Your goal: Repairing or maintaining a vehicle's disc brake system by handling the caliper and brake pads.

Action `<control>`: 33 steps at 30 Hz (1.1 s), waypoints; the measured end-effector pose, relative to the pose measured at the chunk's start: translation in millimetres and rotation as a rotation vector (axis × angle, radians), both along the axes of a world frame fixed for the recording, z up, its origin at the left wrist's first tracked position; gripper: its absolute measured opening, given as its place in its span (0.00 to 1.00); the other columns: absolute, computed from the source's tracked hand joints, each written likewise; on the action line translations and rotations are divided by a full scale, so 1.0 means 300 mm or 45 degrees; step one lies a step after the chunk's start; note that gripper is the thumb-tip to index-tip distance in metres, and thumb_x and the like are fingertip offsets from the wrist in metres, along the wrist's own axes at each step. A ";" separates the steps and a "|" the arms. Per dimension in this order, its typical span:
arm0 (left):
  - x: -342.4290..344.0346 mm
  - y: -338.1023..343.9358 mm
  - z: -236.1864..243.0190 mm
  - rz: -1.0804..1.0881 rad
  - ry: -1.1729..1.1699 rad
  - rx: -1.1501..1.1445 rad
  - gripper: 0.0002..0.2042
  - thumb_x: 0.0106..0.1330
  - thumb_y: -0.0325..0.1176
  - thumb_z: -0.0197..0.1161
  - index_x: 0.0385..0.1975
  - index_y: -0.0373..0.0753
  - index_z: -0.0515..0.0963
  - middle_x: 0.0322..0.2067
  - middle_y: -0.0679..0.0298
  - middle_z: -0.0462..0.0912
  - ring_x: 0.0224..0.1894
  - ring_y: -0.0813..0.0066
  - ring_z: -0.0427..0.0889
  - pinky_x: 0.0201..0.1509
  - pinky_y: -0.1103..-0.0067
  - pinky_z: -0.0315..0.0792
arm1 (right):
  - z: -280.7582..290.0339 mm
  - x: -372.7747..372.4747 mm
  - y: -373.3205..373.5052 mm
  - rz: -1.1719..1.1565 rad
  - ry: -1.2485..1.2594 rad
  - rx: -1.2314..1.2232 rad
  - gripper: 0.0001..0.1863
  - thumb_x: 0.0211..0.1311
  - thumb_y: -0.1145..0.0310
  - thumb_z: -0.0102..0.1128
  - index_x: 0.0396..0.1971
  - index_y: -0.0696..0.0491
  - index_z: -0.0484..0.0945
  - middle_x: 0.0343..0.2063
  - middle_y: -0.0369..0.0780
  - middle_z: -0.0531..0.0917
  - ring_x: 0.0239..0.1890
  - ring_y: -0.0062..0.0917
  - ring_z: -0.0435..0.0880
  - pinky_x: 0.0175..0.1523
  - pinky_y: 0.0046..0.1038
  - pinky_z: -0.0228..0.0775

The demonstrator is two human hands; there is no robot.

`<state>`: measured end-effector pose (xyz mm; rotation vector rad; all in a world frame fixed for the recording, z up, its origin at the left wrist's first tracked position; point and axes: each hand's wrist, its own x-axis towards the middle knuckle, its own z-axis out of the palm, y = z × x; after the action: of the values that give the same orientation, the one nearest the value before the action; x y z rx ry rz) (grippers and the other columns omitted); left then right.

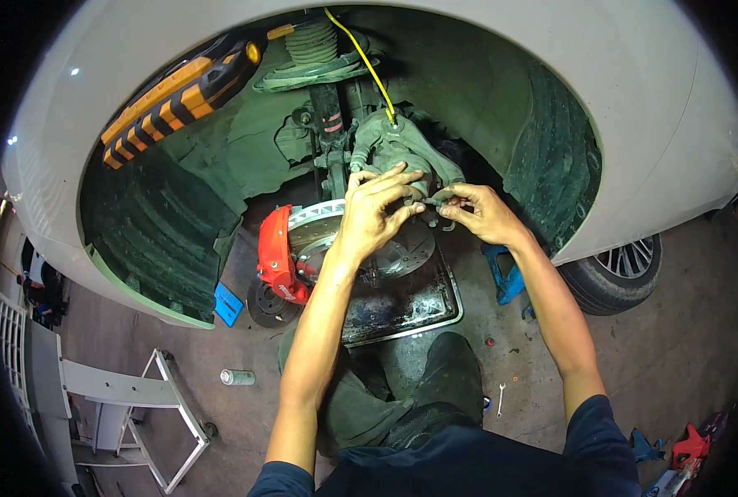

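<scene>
Both my hands meet at the suspension knuckle [395,147] inside the wheel arch. My right hand [485,214] pinches a small dark part [432,201] between thumb and fingertips; its exact kind is too small to tell. My left hand [373,211] reaches the same spot, thumb and fingertips closed at the part's left end. A yellow cord [367,62] runs from above down to the top of the knuckle. Left of my left forearm is a red brake caliper [278,257], beside the brake disc [317,222]. The strut [329,116] rises behind my left hand.
An orange and black work light [182,103] rests along the arch's upper left. Below lies a wet metal tray [402,308]. On the floor are a spray can [238,378], a wrench [501,400], a wheel [621,273], a blue stand [503,275] and a white-framed creeper seat [170,414].
</scene>
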<state>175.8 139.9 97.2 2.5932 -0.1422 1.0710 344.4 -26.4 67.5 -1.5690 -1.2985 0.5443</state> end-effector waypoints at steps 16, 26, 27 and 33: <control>-0.008 0.010 0.003 -0.025 -0.012 0.040 0.11 0.51 0.35 0.74 0.33 0.42 0.83 0.49 0.65 0.84 0.59 0.66 0.78 0.55 0.72 0.61 | 0.067 0.006 -0.026 0.040 -0.771 0.295 0.10 0.56 0.77 0.63 0.38 0.62 0.79 0.36 0.49 0.83 0.39 0.44 0.82 0.44 0.35 0.74; -0.013 0.028 -0.001 -0.079 0.009 -0.049 0.10 0.53 0.35 0.72 0.34 0.43 0.82 0.50 0.66 0.84 0.60 0.65 0.77 0.57 0.70 0.59 | -0.044 -0.017 -0.033 0.098 0.343 -0.029 0.12 0.65 0.73 0.61 0.46 0.60 0.78 0.34 0.34 0.82 0.37 0.15 0.80 0.47 0.21 0.74; -0.014 0.028 -0.003 -0.074 -0.003 -0.057 0.10 0.53 0.35 0.72 0.34 0.43 0.82 0.50 0.66 0.84 0.60 0.65 0.77 0.57 0.70 0.59 | -0.061 -0.015 -0.030 0.142 0.327 0.007 0.12 0.65 0.73 0.61 0.46 0.60 0.78 0.34 0.34 0.82 0.37 0.15 0.80 0.47 0.21 0.74; -0.014 0.027 -0.003 -0.072 0.012 -0.055 0.10 0.53 0.36 0.72 0.34 0.43 0.82 0.50 0.66 0.84 0.61 0.66 0.76 0.58 0.69 0.59 | -0.088 0.013 -0.032 0.249 0.560 0.069 0.13 0.68 0.71 0.58 0.48 0.62 0.77 0.30 0.34 0.80 0.32 0.14 0.76 0.39 0.18 0.69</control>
<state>171.5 148.0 96.4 2.5402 -0.1872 1.0304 348.3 -35.9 41.2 -1.1957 -1.1185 0.9124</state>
